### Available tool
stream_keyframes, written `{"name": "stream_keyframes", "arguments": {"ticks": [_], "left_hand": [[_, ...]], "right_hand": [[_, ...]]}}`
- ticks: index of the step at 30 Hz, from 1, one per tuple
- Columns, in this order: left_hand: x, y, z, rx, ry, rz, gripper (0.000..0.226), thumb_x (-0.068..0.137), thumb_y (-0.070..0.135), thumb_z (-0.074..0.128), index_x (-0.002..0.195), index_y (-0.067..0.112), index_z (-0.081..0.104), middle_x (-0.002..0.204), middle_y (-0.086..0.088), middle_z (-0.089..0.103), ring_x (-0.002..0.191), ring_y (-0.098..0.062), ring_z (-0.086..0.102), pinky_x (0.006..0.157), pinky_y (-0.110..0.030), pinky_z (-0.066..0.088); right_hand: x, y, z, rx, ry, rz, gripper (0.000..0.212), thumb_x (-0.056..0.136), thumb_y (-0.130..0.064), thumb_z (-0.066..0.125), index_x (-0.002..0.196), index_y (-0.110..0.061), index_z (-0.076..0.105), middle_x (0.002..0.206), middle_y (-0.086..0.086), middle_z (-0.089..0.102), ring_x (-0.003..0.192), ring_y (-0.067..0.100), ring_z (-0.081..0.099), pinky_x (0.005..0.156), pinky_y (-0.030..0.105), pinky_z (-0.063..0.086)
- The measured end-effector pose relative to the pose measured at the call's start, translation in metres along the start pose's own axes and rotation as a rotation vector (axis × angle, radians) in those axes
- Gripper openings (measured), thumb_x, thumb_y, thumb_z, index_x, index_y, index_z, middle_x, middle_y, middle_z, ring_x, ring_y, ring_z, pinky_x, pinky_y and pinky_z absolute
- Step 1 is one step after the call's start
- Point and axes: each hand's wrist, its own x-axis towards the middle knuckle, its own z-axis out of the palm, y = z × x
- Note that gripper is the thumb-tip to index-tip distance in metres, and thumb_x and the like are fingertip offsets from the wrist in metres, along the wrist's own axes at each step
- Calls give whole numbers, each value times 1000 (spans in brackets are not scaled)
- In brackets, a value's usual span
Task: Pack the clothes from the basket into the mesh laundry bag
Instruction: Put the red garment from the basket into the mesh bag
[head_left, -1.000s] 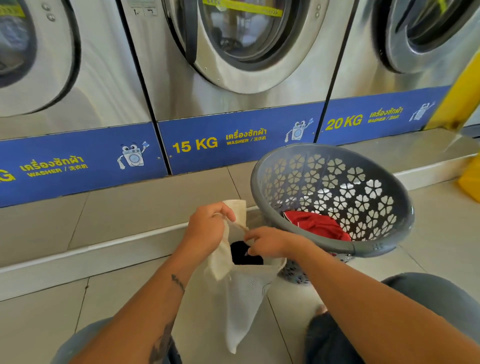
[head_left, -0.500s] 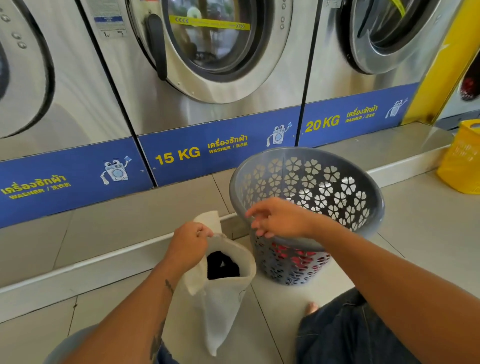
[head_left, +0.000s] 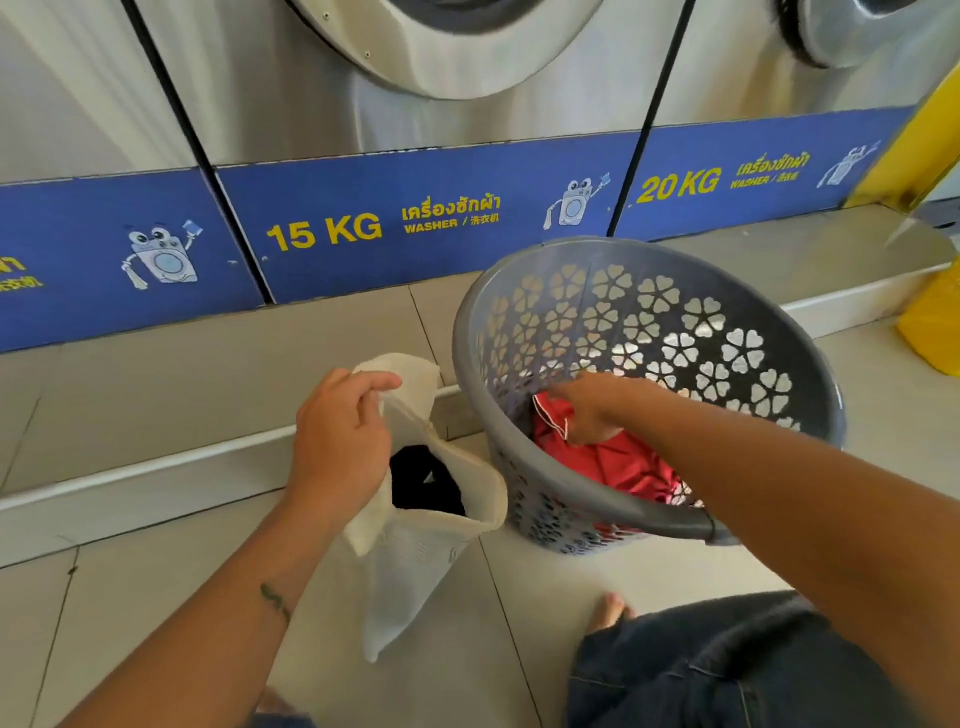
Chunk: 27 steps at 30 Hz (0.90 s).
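A grey perforated laundry basket (head_left: 670, 275) stands tilted on the tiled floor at centre right. Inside it lies a red garment (head_left: 623, 462) with white trim. My right hand (head_left: 587, 410) reaches into the basket and grips the red garment's edge. To the left, my left hand (head_left: 340, 436) holds up the rim of the white mesh laundry bag (head_left: 410, 561), keeping its mouth open. A black garment (head_left: 426, 483) sits inside the bag. The bag hangs down to the floor.
Steel washers with blue 15 KG and 20 KG panels (head_left: 415, 223) line the back, above a raised tiled step (head_left: 156, 405). A yellow container (head_left: 935, 322) stands at the right edge. My knee in dark jeans (head_left: 727, 670) and a bare foot (head_left: 613, 608) are at the bottom.
My right hand went from the bag's mouth, over the basket rim, down into the basket and took hold of the red garment. The left hand keeps holding the bag.
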Motion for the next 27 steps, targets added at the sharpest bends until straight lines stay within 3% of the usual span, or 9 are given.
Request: {"name": "stream_keyframes", "arguments": {"ticks": [3, 6, 9, 11, 16, 21, 23, 25, 27], "left_hand": [[9, -5, 8, 41, -45, -54, 34, 101, 10, 40, 120, 19, 67, 112, 5, 56, 104, -10, 49, 86, -19, 38], [13, -17, 19, 162, -193, -112, 38, 100, 13, 40, 132, 17, 61, 132, -3, 52, 126, -23, 47, 103, -35, 40], [14, -25, 26, 258, -268, -71, 39, 100, 15, 40, 135, 18, 57, 132, -2, 51, 120, -26, 51, 95, -37, 42], [14, -28, 29, 297, -292, -40, 39, 99, 16, 41, 134, 18, 58, 129, 0, 52, 113, -27, 53, 90, -36, 42], [19, -37, 27, 354, -352, -56, 35, 99, 20, 41, 128, 19, 62, 123, 3, 53, 103, -25, 54, 82, -34, 42], [21, -41, 25, 388, -394, -107, 38, 100, 22, 40, 134, 20, 58, 136, 0, 48, 121, -26, 48, 90, -33, 38], [20, -40, 25, 399, -413, -121, 40, 100, 23, 41, 137, 21, 55, 142, 1, 44, 126, -25, 45, 95, -34, 37], [20, -39, 24, 390, -395, -117, 41, 98, 23, 44, 138, 21, 55, 143, 1, 44, 126, -26, 46, 96, -34, 37], [21, -38, 23, 367, -351, -97, 40, 97, 22, 47, 135, 19, 58, 135, 0, 49, 121, -26, 49, 95, -35, 38]], "right_hand": [[30, 2, 10, -97, -123, 30, 101, 82, -44, 72, 160, -30, 10, 163, 15, 25, 145, 39, 33, 113, 51, 37], [61, 11, 40, -174, -240, 88, 117, 72, -56, 77, 158, -40, 0, 165, 19, 11, 147, 46, 22, 114, 57, 33], [85, 21, 76, -175, -333, 162, 131, 61, -63, 80, 151, -53, -15, 165, 19, -16, 147, 58, -6, 111, 75, 21], [91, 24, 91, -195, -357, 179, 132, 66, -62, 79, 151, -50, -21, 163, 19, -24, 145, 59, -11, 108, 79, 19], [88, 27, 110, -318, -279, 99, 122, 71, -54, 77, 155, -43, -11, 155, 21, 16, 136, 51, 32, 100, 66, 44], [83, 23, 115, -417, -180, 38, 108, 80, -42, 74, 158, -34, 0, 135, 16, 39, 116, 36, 52, 91, 44, 53], [80, 21, 114, -451, -131, 80, 109, 76, -50, 73, 157, -38, 2, 146, 18, 29, 130, 43, 40, 99, 59, 45], [78, 20, 116, -427, -137, 150, 117, 69, -60, 71, 154, -42, -8, 162, 19, -1, 146, 54, 6, 103, 79, 26], [78, 23, 120, -292, -189, 212, 127, 67, -63, 74, 152, -44, -18, 162, 18, -22, 146, 57, -12, 102, 84, 20]]}}
